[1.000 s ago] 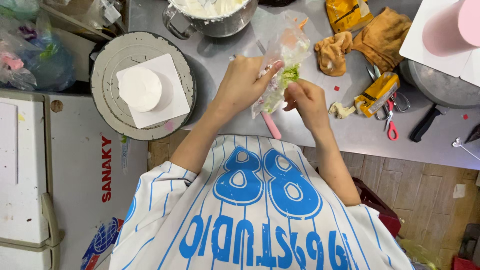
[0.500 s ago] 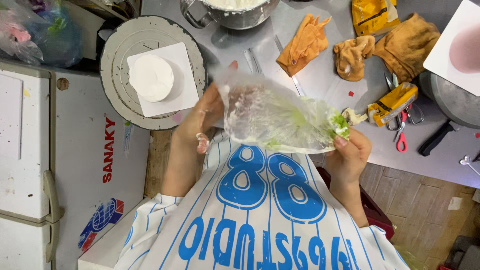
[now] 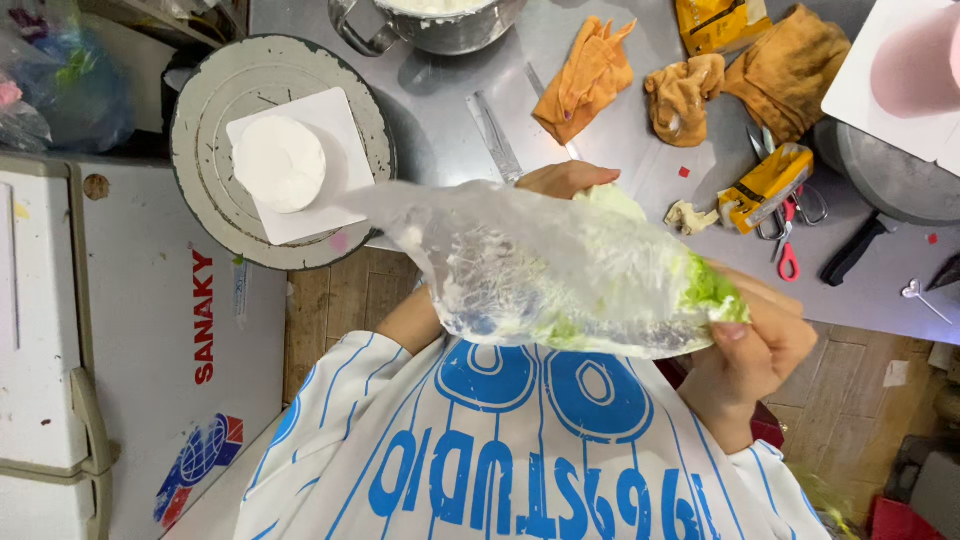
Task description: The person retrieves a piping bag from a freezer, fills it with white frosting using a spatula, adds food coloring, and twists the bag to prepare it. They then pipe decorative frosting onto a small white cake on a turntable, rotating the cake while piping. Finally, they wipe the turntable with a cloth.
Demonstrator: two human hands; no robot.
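1. While the steel worktop (image 3: pixel 440 150) fills the upper part of the head view, a white chest cabinet (image 3: pixel 150 330) stands at its left edge.
2. A round grey turntable (image 3: pixel 205 120) sits on the worktop's left end, carrying a white square board (image 3: pixel 340 130) with a small white round cake (image 3: pixel 279 163) on it.
3. A clear plastic piping bag (image 3: pixel 540 270), smeared inside with white and green cream, stretches sideways in front of the person's chest, below the worktop's near edge.
4. The right hand (image 3: pixel 750 350) pinches the bag's green-smeared end, fingers curled tight around it.
5. The left hand (image 3: pixel 565 178) is at the bag's upper edge, mostly hidden behind the plastic; I cannot tell how far its fingers close.
6. Orange cloths (image 3: pixel 590 75) lie crumpled further back.
7. Red-handled scissors (image 3: pixel 788 245) rest near the right hand.
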